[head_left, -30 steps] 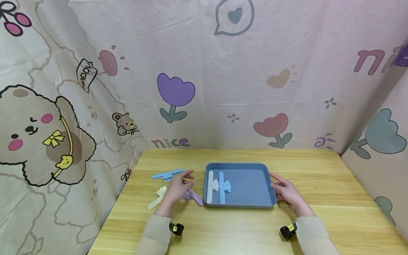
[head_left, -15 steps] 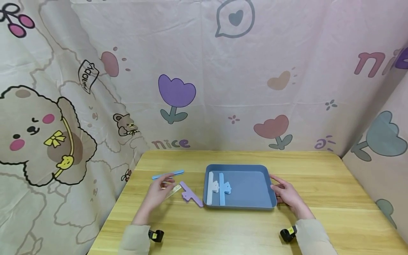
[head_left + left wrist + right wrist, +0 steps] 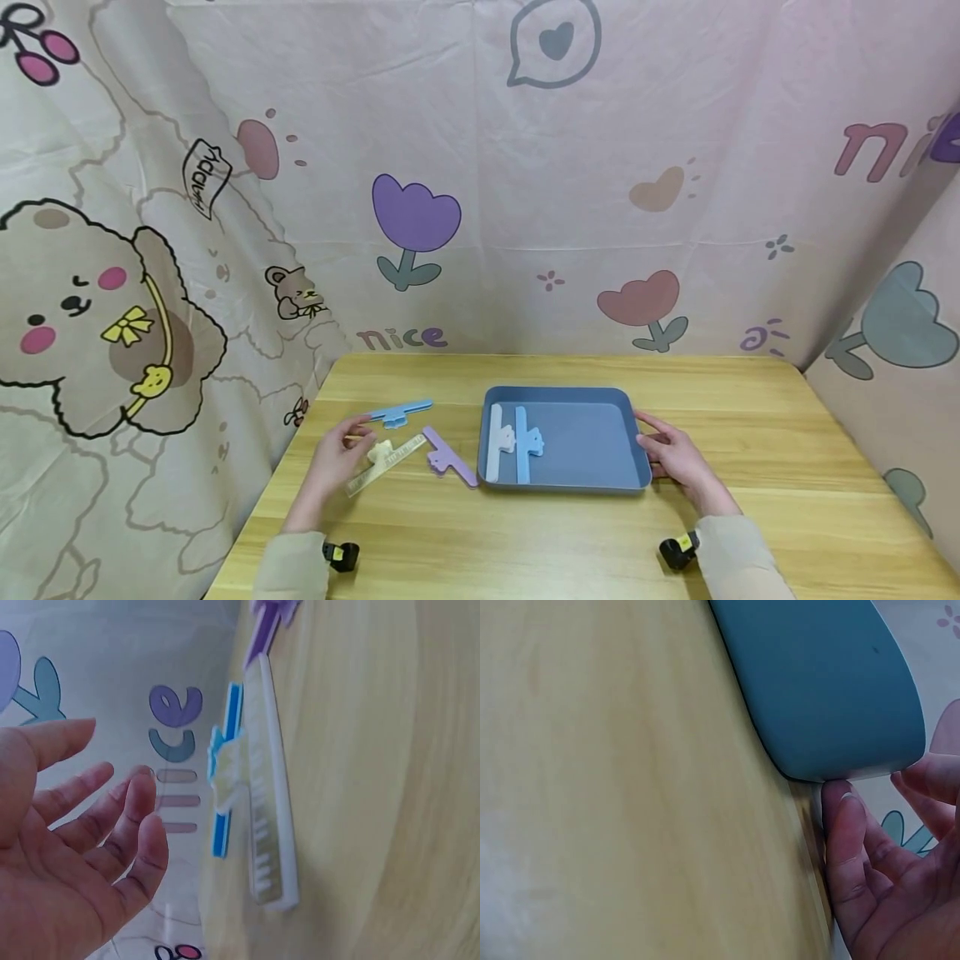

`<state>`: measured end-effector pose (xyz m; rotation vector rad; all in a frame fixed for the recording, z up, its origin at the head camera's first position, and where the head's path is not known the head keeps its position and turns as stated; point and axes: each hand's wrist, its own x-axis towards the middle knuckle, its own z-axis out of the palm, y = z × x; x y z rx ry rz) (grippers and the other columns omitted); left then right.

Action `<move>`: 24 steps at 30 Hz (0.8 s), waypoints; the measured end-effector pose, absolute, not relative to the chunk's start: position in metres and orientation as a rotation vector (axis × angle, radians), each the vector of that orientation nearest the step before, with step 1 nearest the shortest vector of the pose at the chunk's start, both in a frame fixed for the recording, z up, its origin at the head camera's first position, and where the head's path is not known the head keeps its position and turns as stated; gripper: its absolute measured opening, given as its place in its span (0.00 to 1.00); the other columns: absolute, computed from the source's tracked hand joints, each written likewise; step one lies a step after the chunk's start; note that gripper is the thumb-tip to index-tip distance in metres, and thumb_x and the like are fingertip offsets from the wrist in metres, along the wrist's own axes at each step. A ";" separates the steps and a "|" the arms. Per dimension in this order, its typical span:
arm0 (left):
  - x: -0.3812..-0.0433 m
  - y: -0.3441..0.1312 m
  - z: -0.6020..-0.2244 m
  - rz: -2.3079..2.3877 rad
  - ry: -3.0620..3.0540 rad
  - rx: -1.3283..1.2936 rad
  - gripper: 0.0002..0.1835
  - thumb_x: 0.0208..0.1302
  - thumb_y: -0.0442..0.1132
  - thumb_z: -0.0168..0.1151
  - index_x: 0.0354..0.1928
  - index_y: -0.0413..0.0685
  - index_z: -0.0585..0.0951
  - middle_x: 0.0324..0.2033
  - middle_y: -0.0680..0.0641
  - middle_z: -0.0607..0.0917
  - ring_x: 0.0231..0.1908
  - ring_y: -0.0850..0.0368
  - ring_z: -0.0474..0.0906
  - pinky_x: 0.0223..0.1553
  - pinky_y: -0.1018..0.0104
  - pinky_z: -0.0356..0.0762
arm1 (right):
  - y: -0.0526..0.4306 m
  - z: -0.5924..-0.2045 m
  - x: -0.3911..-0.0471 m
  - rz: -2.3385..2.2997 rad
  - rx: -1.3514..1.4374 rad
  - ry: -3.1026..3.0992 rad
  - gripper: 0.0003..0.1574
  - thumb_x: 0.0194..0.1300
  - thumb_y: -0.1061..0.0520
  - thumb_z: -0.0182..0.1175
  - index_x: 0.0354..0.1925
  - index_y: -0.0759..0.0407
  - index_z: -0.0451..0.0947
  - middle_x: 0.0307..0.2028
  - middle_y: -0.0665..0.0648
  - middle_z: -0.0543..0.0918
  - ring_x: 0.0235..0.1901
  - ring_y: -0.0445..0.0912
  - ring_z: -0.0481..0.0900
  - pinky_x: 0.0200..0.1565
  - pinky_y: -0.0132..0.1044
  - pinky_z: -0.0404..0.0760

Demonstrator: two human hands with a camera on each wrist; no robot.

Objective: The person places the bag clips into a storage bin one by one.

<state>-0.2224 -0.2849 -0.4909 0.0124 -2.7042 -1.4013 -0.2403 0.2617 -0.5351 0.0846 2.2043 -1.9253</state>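
From the head camera I had the left hand near the left edge of the wooden surface, its fingers apart and relaxed, and the left wrist view showed me a gap between them and the clips. Just beside it lay the pale yellow clip, slanting away toward the far right, while the loose blue clip lay beyond it, closer to the surface's far left corner. The purple clip sat right of the yellow one, its far end close to that clip's tip, its near end just beside the near left corner of the grey-blue tray. That tray rested midway between the surface's left and right edges, and I saw the right hand at its right edge, fingers spread, fingertips touching the outer wall. Inside, a white clip ran along the tray's left edge, with a second blue clip beside it.
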 end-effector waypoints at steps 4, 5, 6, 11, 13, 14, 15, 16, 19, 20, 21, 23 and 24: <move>-0.224 -0.290 -0.496 -1.341 -2.737 0.043 0.21 0.70 0.35 0.59 0.62 0.33 0.74 0.44 0.40 0.82 0.38 0.50 0.78 0.37 0.63 0.77 | 0.262 -0.535 -0.240 -1.932 0.071 2.198 0.35 0.74 0.61 0.51 0.75 0.59 0.54 0.50 0.71 0.79 0.36 0.53 0.85 0.34 0.46 0.84; -0.224 -0.290 -0.497 -1.330 -2.745 0.044 0.21 0.70 0.35 0.59 0.61 0.33 0.74 0.43 0.40 0.82 0.39 0.49 0.78 0.39 0.61 0.78 | 0.261 -0.535 -0.240 -1.935 0.071 2.198 0.35 0.74 0.61 0.51 0.75 0.59 0.54 0.50 0.71 0.79 0.36 0.53 0.85 0.34 0.46 0.84; -0.224 -0.291 -0.499 -1.316 -2.755 0.042 0.21 0.70 0.35 0.59 0.61 0.32 0.74 0.44 0.40 0.82 0.40 0.47 0.79 0.41 0.58 0.78 | 0.261 -0.535 -0.240 -1.937 0.070 2.198 0.35 0.74 0.61 0.51 0.75 0.59 0.54 0.50 0.71 0.79 0.36 0.53 0.85 0.34 0.46 0.84; -0.225 -0.293 -0.507 -1.286 -2.804 0.034 0.21 0.69 0.33 0.59 0.61 0.31 0.74 0.44 0.38 0.83 0.45 0.41 0.80 0.48 0.48 0.78 | 0.261 -0.535 -0.239 -1.939 0.079 2.196 0.36 0.74 0.60 0.52 0.75 0.59 0.55 0.50 0.71 0.79 0.37 0.53 0.85 0.34 0.47 0.84; -0.225 -0.293 -0.509 -1.283 -2.824 0.038 0.21 0.69 0.33 0.59 0.61 0.31 0.74 0.44 0.38 0.83 0.45 0.40 0.79 0.48 0.48 0.77 | 0.262 -0.535 -0.239 -1.936 0.080 2.195 0.36 0.74 0.60 0.52 0.75 0.59 0.54 0.50 0.71 0.79 0.37 0.53 0.85 0.34 0.47 0.84; -0.224 -0.293 -0.509 -1.286 -2.831 0.039 0.21 0.69 0.33 0.59 0.61 0.31 0.74 0.43 0.38 0.83 0.46 0.40 0.79 0.47 0.48 0.78 | 0.262 -0.535 -0.240 -1.936 0.082 2.195 0.35 0.74 0.60 0.52 0.75 0.59 0.54 0.50 0.71 0.79 0.37 0.53 0.85 0.34 0.47 0.84; -0.224 -0.292 -0.510 -1.286 -2.836 0.037 0.21 0.69 0.33 0.59 0.60 0.31 0.74 0.43 0.38 0.84 0.46 0.40 0.79 0.47 0.48 0.78 | 0.262 -0.535 -0.240 -1.935 0.080 2.195 0.35 0.75 0.60 0.52 0.75 0.59 0.54 0.50 0.71 0.79 0.37 0.54 0.85 0.33 0.47 0.84; -0.224 -0.292 -0.509 -1.291 -2.838 0.039 0.21 0.68 0.33 0.59 0.60 0.31 0.74 0.43 0.38 0.84 0.46 0.40 0.79 0.46 0.48 0.78 | 0.261 -0.534 -0.240 -1.937 0.083 2.195 0.35 0.75 0.60 0.52 0.75 0.59 0.55 0.50 0.70 0.80 0.37 0.54 0.85 0.33 0.47 0.84; -0.224 -0.290 -0.509 -1.295 -2.840 0.028 0.20 0.68 0.33 0.60 0.59 0.30 0.75 0.43 0.38 0.84 0.46 0.41 0.79 0.45 0.49 0.78 | 0.261 -0.534 -0.240 -1.935 0.080 2.198 0.35 0.75 0.60 0.52 0.75 0.59 0.54 0.50 0.70 0.80 0.37 0.54 0.85 0.33 0.46 0.84; -0.224 -0.289 -0.509 -1.296 -2.839 0.032 0.20 0.67 0.33 0.60 0.59 0.30 0.75 0.43 0.38 0.84 0.46 0.41 0.79 0.45 0.50 0.78 | 0.261 -0.534 -0.240 -1.935 0.081 2.197 0.35 0.75 0.60 0.52 0.75 0.59 0.54 0.50 0.70 0.80 0.37 0.53 0.85 0.33 0.46 0.84; -0.224 -0.289 -0.509 -1.295 -2.840 0.036 0.20 0.67 0.32 0.60 0.59 0.30 0.75 0.43 0.38 0.85 0.46 0.41 0.80 0.45 0.50 0.78 | 0.261 -0.534 -0.240 -1.933 0.080 2.197 0.35 0.75 0.60 0.51 0.75 0.59 0.54 0.50 0.70 0.80 0.37 0.53 0.85 0.33 0.46 0.84; -0.224 -0.288 -0.509 -1.296 -2.845 0.048 0.20 0.67 0.32 0.61 0.58 0.30 0.75 0.43 0.38 0.85 0.45 0.42 0.79 0.45 0.50 0.78 | 0.261 -0.534 -0.240 -1.930 0.083 2.195 0.35 0.75 0.61 0.51 0.75 0.59 0.54 0.49 0.69 0.80 0.36 0.53 0.85 0.33 0.46 0.84; -0.224 -0.288 -0.509 -1.293 -2.849 0.049 0.20 0.66 0.31 0.61 0.58 0.30 0.75 0.42 0.39 0.85 0.45 0.42 0.79 0.45 0.50 0.78 | 0.261 -0.534 -0.240 -1.928 0.084 2.195 0.35 0.75 0.61 0.51 0.75 0.59 0.54 0.49 0.69 0.80 0.36 0.53 0.84 0.33 0.46 0.84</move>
